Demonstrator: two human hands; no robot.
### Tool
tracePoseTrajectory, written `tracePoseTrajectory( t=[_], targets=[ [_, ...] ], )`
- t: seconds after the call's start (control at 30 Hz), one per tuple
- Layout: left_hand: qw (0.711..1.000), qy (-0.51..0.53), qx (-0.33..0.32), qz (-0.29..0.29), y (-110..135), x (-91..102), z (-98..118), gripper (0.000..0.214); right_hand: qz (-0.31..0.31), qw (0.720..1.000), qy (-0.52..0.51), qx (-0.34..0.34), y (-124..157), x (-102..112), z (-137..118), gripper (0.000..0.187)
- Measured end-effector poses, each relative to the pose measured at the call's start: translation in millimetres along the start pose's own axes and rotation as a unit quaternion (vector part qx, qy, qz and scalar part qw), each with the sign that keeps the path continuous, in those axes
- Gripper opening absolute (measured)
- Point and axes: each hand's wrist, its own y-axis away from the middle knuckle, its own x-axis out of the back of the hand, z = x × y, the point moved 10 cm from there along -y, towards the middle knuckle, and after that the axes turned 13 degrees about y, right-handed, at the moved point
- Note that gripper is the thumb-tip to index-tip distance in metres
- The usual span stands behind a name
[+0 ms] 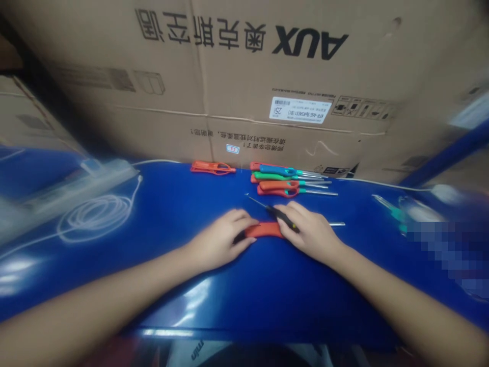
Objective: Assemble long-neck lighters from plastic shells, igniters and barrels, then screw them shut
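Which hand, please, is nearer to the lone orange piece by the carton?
Left: the left hand is in front of the orange piece; the right hand is farther off, rightward.

The one camera sat on the person's head, looking forward and down. From quite near, it saw the left grip (221,239) and right grip (308,228) over the blue bench (252,295), and faced a big brown box (225,81) behind.
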Motion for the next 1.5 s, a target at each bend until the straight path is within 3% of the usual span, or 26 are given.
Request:
tracePoseTrajectory(
  t=[0.33,0.57,0.8,1.07,1.27,1.5],
  targets=[
    [1.0,-0.001,0.001,-0.006,1,0.0,3,0.032,-0.035,0.999,-0.022,-0.012,-1,-11,4,0.039],
    [1.0,0.003,-0.001,-0.004,1,-0.6,2,0.032,-0.032,0.999,-0.027,0.001,-1,-10,2,0.039],
    [1.0,0.009,-0.006,-0.002,2,0.5,3,0.032,-0.035,0.996,-0.07,-0.032,-1,-9,6,0.038],
    [1.0,0.011,-0.001,-0.007,2,-0.1,2,0.033,0.021,0.991,-0.122,-0.048,0,5,11,0.035],
    [1.0,0.01,-0.004,-0.004,1,0.7,3,0.033,-0.029,0.995,-0.096,-0.03,1,-5,7,0.032],
    [1.0,0.008,-0.003,-0.008,2,-0.7,2,0.033,-0.013,0.991,-0.124,-0.05,0,0,10,0.033]
  ],
)
